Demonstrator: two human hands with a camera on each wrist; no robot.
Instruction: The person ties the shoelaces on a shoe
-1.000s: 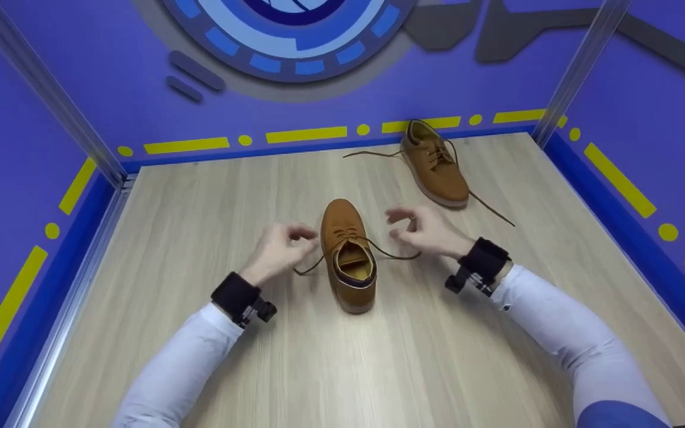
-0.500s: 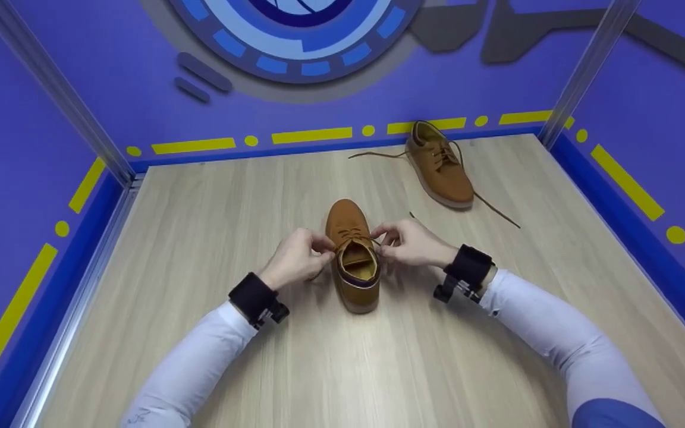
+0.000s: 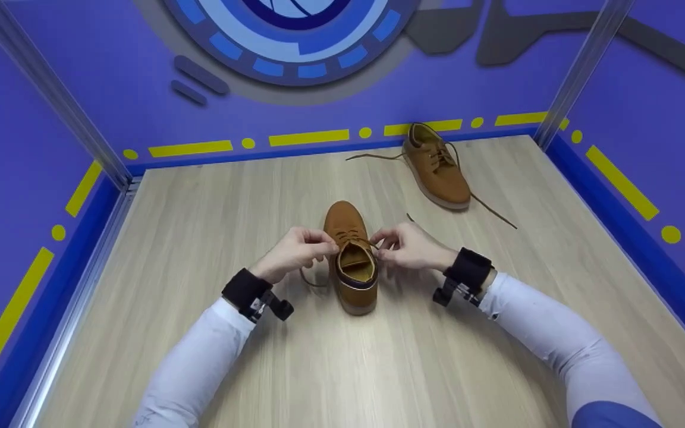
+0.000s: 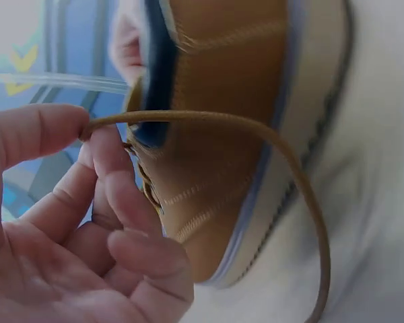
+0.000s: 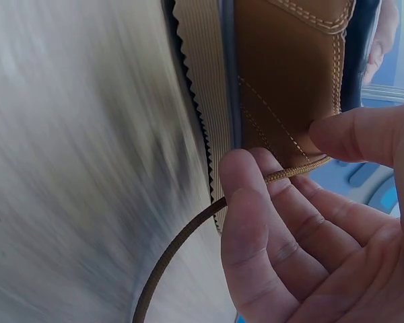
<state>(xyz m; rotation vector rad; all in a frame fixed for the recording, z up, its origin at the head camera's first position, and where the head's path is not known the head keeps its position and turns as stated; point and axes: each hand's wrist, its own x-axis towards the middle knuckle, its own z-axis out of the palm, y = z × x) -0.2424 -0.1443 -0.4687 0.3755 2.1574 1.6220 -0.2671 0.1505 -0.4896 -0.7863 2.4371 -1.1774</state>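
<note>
A brown leather shoe point(image 3: 345, 223) stands on the table, toe pointing away, its collar toward me. At its left side my left hand point(image 3: 299, 252) pinches one shoelace end point(image 4: 222, 118) between thumb and forefinger, close to the opening. The rest of that lace loops down beside the sole. My right hand point(image 3: 411, 246) is at the shoe's right side, fingers bent around the other lace end point(image 5: 299, 169). In the right wrist view this lace passes between the fingers, with the thumb close to the shoe's side, and trails off below.
A second brown shoe point(image 3: 437, 172) stands at the back right by the wall, its loose laces spread to both sides. Blue panels point(image 3: 295, 113) enclose the wooden table point(image 3: 217, 208) at the back and sides.
Both hands came in from beside the shoe to its lace area. The right hand took up its lace; the left now pinches the other near the opening. The far shoe stayed put.
</note>
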